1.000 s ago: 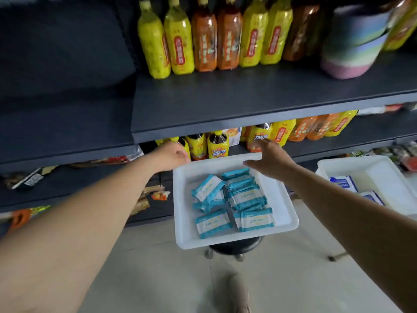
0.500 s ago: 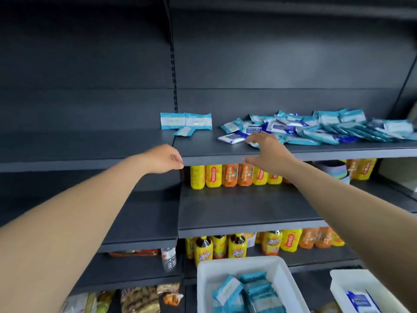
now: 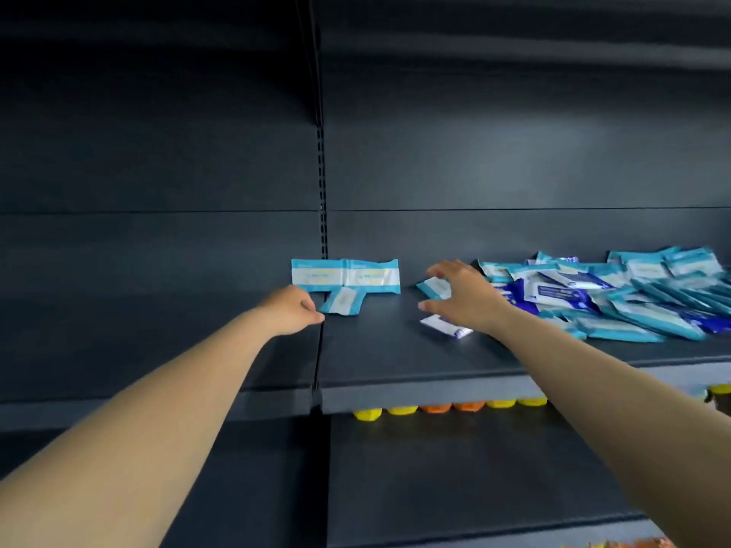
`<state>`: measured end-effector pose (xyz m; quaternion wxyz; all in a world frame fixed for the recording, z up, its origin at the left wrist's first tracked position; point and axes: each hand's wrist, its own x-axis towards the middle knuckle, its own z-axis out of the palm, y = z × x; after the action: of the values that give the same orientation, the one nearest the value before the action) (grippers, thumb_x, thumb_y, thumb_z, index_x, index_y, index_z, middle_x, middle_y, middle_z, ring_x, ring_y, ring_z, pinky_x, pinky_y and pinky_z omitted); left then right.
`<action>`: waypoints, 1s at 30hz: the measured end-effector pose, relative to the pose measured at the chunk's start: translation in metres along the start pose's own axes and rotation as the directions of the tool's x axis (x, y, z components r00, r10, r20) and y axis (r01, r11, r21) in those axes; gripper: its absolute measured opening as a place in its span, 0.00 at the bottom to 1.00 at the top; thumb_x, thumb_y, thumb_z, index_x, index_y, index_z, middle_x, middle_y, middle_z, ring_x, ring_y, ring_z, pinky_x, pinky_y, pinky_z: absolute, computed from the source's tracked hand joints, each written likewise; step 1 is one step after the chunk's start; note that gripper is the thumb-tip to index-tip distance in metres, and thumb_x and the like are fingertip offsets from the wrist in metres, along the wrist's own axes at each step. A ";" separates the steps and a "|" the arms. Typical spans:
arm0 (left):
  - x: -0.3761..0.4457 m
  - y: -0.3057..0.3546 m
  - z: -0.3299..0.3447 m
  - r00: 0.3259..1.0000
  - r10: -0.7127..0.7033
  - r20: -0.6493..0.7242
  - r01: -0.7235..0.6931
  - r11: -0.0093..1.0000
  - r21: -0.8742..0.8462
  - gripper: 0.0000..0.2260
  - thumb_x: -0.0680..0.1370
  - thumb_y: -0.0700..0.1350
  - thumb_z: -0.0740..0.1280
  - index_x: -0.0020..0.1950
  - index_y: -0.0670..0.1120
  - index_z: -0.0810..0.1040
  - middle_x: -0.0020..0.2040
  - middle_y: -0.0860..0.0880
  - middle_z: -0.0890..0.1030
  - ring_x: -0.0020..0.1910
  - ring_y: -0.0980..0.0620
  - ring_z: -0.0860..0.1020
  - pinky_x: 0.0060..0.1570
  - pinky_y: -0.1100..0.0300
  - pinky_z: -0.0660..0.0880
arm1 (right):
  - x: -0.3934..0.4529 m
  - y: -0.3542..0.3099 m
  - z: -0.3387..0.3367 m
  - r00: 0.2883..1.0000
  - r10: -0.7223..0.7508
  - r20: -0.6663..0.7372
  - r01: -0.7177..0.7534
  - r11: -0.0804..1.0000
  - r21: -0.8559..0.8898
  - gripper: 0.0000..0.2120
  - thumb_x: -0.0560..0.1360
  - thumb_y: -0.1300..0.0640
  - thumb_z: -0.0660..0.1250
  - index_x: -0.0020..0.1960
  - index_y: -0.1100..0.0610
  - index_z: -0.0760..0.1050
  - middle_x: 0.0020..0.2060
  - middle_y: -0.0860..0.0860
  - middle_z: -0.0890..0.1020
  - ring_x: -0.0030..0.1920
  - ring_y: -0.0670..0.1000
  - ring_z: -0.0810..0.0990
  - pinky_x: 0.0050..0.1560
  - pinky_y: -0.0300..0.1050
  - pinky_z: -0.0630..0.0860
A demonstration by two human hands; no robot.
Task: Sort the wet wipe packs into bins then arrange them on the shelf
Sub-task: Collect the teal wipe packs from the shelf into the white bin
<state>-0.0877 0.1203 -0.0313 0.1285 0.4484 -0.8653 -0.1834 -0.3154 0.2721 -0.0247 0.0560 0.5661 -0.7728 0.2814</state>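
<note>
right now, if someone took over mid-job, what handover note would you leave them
Left hand: fingers loosely curled, holding nothing, beside the small tilted teal-and-white wipe pack.
Right hand: open, reaching over the dark grey metal shelf toward the loose pile of teal and blue wipe packs.
Done: two teal-and-white packs stand side by side against the shelf back.
Left: the pile is unsorted; a white pack lies under the right hand.

We see two bare forearms, no sleeves. The left hand [image 3: 290,310] and right hand [image 3: 466,296] wear nothing. No rings or watch on the fingers [image 3: 437,267] or wrists.
</note>
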 end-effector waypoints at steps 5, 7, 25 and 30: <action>0.109 -0.014 0.026 0.996 -0.090 0.027 0.092 0.993 -0.069 0.17 0.74 0.56 0.67 0.33 0.48 0.66 0.33 0.49 0.67 0.33 0.51 0.64 0.32 0.59 0.57 | 0.090 0.030 0.052 0.997 0.060 0.056 -0.065 0.995 0.082 0.25 0.70 0.52 0.73 0.64 0.54 0.70 0.60 0.52 0.74 0.61 0.52 0.72 0.58 0.42 0.67; 0.141 -0.017 0.038 0.991 -0.126 0.045 0.131 0.983 -0.131 0.22 0.73 0.57 0.69 0.30 0.48 0.62 0.30 0.50 0.64 0.29 0.52 0.62 0.29 0.59 0.55 | 0.120 0.041 0.073 0.993 0.105 0.061 -0.112 0.985 0.133 0.26 0.70 0.52 0.74 0.65 0.55 0.69 0.60 0.53 0.74 0.61 0.52 0.73 0.58 0.42 0.68; 0.228 -0.046 0.040 0.965 -0.130 0.227 0.196 0.933 -0.301 0.25 0.65 0.43 0.79 0.60 0.44 0.76 0.56 0.50 0.80 0.53 0.51 0.79 0.55 0.57 0.76 | 0.217 0.077 0.175 0.912 0.402 0.077 -0.350 0.669 0.655 0.09 0.69 0.59 0.75 0.46 0.57 0.76 0.36 0.46 0.79 0.36 0.43 0.77 0.31 0.31 0.69; 0.234 -0.055 0.018 0.999 0.018 -0.034 -0.024 0.984 -0.176 0.12 0.66 0.42 0.78 0.41 0.50 0.76 0.46 0.51 0.80 0.42 0.53 0.77 0.37 0.62 0.70 | 0.217 0.082 0.175 0.898 0.422 0.123 -0.366 0.561 0.742 0.11 0.69 0.62 0.75 0.48 0.59 0.77 0.42 0.50 0.83 0.41 0.47 0.82 0.42 0.39 0.77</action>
<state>-0.1871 -0.0981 -0.0580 0.1835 0.4292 -0.8482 -0.2504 -0.4257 0.0178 -0.1135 -0.2201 0.3407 -0.6909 0.5985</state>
